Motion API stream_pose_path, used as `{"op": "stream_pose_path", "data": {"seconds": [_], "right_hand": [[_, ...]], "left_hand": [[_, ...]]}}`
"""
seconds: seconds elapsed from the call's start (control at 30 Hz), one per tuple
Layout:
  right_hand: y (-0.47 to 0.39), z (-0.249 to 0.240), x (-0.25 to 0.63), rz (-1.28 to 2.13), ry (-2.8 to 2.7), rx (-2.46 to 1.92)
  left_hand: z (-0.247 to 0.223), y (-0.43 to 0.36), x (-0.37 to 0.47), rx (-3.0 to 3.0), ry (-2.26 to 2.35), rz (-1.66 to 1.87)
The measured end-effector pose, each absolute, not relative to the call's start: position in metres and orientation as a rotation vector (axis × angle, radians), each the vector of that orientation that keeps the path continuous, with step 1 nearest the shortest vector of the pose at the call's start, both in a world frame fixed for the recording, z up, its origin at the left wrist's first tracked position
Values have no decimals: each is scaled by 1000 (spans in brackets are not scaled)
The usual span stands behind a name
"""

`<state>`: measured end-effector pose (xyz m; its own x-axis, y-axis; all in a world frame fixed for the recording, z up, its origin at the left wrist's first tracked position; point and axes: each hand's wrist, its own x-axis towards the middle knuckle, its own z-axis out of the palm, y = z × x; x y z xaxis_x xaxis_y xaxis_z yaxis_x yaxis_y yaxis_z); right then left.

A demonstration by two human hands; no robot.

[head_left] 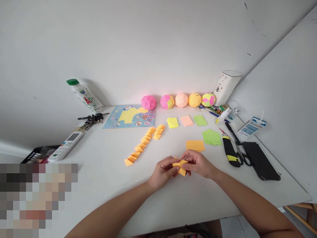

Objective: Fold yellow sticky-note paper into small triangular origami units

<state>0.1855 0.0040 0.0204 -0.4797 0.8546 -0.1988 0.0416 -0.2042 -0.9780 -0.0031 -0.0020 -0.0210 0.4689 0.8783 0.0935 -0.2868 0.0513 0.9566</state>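
Observation:
Between my two hands is a partly folded orange paper square (182, 171), held just above the front of the white table. My left hand (163, 171) pinches its left side with thumb and fingers. On the right side, my right hand (198, 164) grips the same paper, thumb on top. Just beyond my hands lies a stack of orange paper squares (195, 145). To the left, a long slanting row of folded orange paper pieces (142, 144) rests on the table, with a shorter row (158, 132) beside its far end.
Faceted paper balls (148, 102) line the wall. Yellow (172, 122), pink (186, 120) and green (212, 137) paper stacks lie mid-table. At right are a utility knife (230, 150), scissors (244, 158) and a black pouch (261, 161); at left, a remote control (65, 146) and bottle (85, 96).

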Motion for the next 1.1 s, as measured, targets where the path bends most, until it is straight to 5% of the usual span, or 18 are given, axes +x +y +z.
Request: {"op": "stream_pose_path", "data": {"seconds": [1.1], "right_hand": [[1,26,184,1688,-1502,-1180]], "left_hand": [[-15,-3,-2,1154,658,943]]}}
